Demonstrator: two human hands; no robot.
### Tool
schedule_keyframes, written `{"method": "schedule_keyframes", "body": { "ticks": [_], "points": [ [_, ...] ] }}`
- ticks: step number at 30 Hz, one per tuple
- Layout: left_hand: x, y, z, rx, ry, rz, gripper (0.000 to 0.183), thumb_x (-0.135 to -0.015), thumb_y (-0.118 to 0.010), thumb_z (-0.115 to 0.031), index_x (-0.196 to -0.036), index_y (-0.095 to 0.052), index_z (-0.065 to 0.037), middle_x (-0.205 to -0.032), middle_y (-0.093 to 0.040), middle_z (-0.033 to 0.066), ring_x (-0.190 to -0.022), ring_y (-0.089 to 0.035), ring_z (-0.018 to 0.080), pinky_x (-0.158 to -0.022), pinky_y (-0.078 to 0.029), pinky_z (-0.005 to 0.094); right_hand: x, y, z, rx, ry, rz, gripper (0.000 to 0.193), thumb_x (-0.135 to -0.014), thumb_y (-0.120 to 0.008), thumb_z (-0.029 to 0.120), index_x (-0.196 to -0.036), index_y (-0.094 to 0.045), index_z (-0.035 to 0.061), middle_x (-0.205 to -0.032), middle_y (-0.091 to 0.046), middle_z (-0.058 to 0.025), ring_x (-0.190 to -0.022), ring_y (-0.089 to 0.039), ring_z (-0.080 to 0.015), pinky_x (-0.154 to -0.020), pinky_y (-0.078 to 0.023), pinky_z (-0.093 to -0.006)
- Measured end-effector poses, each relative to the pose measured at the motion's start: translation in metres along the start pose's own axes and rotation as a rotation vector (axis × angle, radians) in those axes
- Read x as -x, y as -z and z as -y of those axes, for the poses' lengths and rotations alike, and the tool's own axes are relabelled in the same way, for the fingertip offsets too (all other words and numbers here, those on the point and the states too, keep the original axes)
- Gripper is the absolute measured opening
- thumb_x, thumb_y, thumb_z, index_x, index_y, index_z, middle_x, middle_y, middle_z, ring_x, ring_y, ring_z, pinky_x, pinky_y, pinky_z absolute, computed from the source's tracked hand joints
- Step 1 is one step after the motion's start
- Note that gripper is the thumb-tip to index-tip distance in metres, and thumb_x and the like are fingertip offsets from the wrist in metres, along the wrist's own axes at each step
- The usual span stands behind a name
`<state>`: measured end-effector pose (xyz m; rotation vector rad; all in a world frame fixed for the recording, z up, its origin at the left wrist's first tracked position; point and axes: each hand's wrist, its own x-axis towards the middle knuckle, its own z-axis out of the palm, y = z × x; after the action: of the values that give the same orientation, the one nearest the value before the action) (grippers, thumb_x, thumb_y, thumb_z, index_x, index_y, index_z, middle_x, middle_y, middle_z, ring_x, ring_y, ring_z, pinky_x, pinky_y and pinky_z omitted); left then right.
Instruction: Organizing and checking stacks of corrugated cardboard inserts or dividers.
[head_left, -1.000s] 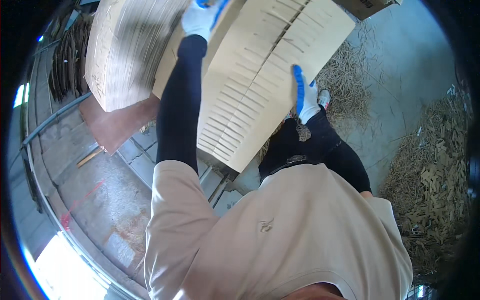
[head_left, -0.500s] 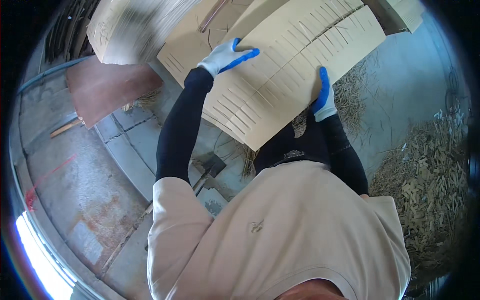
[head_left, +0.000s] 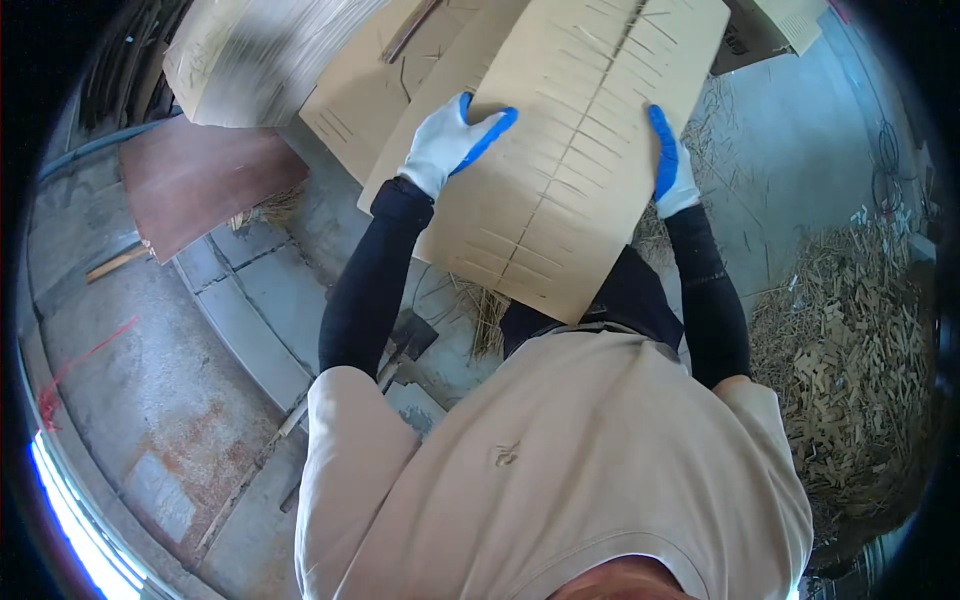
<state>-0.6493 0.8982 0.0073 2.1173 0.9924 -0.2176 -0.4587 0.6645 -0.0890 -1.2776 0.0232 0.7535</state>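
Presumably light and stiff but weak along its slit middle, the cardboard sheet (head_left: 550, 195), before the beige shirt (head_left: 570, 450), is best held where left hand (head_left: 443, 142) and right hand (head_left: 674, 172) clamp its long edges.

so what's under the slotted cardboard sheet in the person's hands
Past the left edge of the slotted sheet, another cardboard sheet shows beneath; dark trousers show by its near end. Whatever lies under its middle is covered.

A cardboard stack (head_left: 265, 65) and heaped scraps (head_left: 850, 370) mark a workshop.
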Motion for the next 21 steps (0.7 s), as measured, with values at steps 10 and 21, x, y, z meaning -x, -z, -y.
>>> {"method": "schedule_keyframes", "body": {
  "ticks": [10, 21],
  "points": [
    [-0.058, -0.057, 0.018, -0.225, -0.046, -0.489, 0.066, -0.084, -0.054, -0.059, -0.113, -0.060, 0.000, -0.107, -0.064, 0.0245, -0.103, -0.061, 0.0389, -0.090, -0.047, 0.0447, -0.025, 0.017, -0.043, -0.015, -0.018, -0.014, 0.040, -0.087, -0.069, 0.022, -0.119, -0.060, -0.0007, -0.114, -0.063, -0.0060, -0.101, -0.060, -0.0134, -0.087, -0.047, -0.0283],
    [-0.073, -0.080, 0.002, -0.462, 0.132, -0.419, 0.063, -0.081, -0.056, -0.058, -0.104, -0.060, 0.001, -0.098, -0.066, 0.0226, -0.092, -0.065, 0.0373, -0.081, -0.050, 0.0455, -0.019, 0.024, -0.090, -0.035, -0.160, -0.237, 0.051, -0.093, -0.057, 0.045, -0.117, -0.058, -0.0010, -0.103, -0.062, -0.0041, -0.092, -0.057, -0.0119, -0.078, -0.046, -0.0277]
  ]
}}
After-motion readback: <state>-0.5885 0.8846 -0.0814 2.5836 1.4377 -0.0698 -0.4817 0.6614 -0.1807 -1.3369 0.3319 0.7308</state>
